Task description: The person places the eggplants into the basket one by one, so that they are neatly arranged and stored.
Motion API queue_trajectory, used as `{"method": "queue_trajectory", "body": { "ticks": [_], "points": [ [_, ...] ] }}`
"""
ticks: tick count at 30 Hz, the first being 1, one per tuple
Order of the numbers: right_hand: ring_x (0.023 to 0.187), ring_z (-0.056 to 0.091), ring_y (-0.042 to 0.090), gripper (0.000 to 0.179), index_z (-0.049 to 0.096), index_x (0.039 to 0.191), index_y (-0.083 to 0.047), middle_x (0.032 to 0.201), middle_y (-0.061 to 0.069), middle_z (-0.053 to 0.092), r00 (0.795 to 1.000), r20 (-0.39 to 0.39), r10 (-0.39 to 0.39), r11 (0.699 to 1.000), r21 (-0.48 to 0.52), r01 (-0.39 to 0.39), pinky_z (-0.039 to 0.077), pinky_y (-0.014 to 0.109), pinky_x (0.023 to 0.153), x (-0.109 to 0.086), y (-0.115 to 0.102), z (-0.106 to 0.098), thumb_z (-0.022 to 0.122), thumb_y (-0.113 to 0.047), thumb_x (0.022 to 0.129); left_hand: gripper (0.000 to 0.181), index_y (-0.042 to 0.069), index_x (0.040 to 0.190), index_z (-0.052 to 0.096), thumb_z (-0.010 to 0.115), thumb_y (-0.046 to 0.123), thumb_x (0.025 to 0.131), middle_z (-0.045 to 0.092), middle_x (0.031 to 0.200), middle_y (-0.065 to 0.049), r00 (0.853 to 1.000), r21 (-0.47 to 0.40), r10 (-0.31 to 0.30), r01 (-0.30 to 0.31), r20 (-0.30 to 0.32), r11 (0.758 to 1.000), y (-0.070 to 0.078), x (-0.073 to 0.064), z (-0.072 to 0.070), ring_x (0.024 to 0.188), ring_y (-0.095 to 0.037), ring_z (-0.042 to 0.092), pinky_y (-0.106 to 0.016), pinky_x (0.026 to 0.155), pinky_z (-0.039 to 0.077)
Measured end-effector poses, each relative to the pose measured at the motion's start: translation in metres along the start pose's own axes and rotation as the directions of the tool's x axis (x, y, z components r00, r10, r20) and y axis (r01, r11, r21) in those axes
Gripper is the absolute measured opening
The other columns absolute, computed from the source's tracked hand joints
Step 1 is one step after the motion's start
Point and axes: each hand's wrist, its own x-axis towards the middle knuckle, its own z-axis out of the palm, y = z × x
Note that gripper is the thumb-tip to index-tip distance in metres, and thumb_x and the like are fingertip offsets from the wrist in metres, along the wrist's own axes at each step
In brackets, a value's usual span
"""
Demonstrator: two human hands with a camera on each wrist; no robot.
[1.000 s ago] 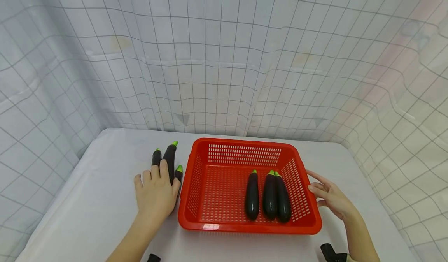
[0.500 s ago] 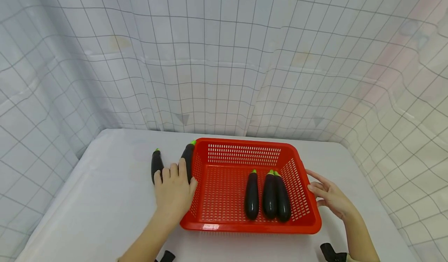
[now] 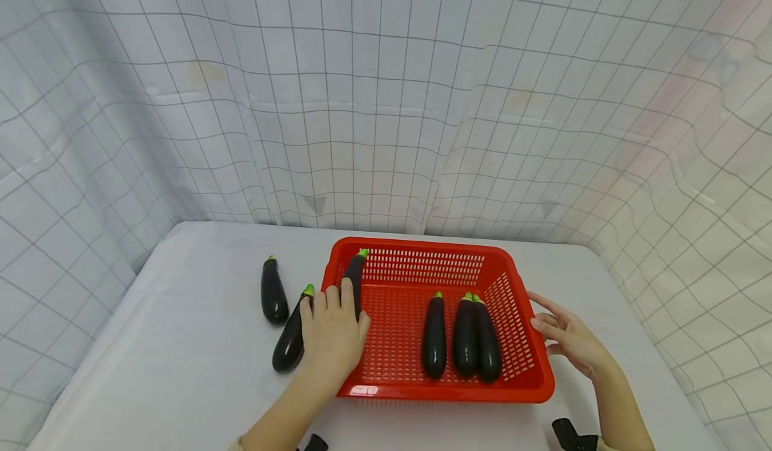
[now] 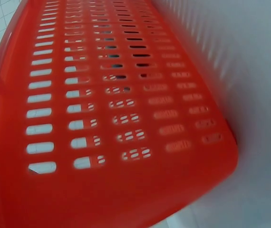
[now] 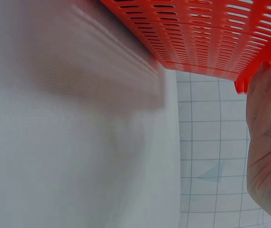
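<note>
My left hand (image 3: 333, 334) grips an eggplant (image 3: 354, 277) over the left side of a red plastic basket (image 3: 386, 392). The eggplant's green tip shows past my fingers; its lower end is hidden under the hand. At the right side, my right hand (image 3: 569, 337) holds the basket's rim, also seen in the right wrist view, where the fingers (image 5: 264, 99) meet the rim. Inside the basket lie an eggplant (image 3: 433, 337) and a touching pair, one eggplant (image 3: 464, 337) beside another eggplant (image 3: 487, 344). Only the basket's slotted wall (image 4: 102, 190) fills the left wrist view.
Left of the basket, one eggplant (image 3: 273, 293) lies on the white tabletop (image 3: 181, 344), and a second eggplant (image 3: 291, 340) lies slanted nearer my left hand. A white grid-patterned curtain (image 3: 386, 116) encloses the table's back and sides.
My left hand has carried an eggplant rightward from the group on the table to above the basket's left side. The two eggplants left behind are uncovered. My right hand stays at the rim.
</note>
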Motion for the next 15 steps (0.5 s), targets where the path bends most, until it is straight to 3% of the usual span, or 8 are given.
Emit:
{"method": "queue_trajectory", "body": {
  "ticks": [15],
  "points": [
    [0.081, 0.065, 0.019, 0.057, 0.015, 0.145, -0.005, 0.101, -0.001, 0.065, 1.000, -0.002, 0.004, 1.000, -0.010, -0.004, 0.053, 0.042, 0.065, 0.000, -0.001, 0.000, 0.044, -0.010, 0.096, 0.062, 0.002, 0.130, 0.043, 0.063, 0.035, 0.082, 0.051, 0.111, -0.019, 0.998, 0.055, 0.040, -0.043, 0.050, 0.998, 0.031, 0.003, 0.023, 0.105, -0.034, 0.045, -0.054, 0.097, 0.030]
  ]
}}
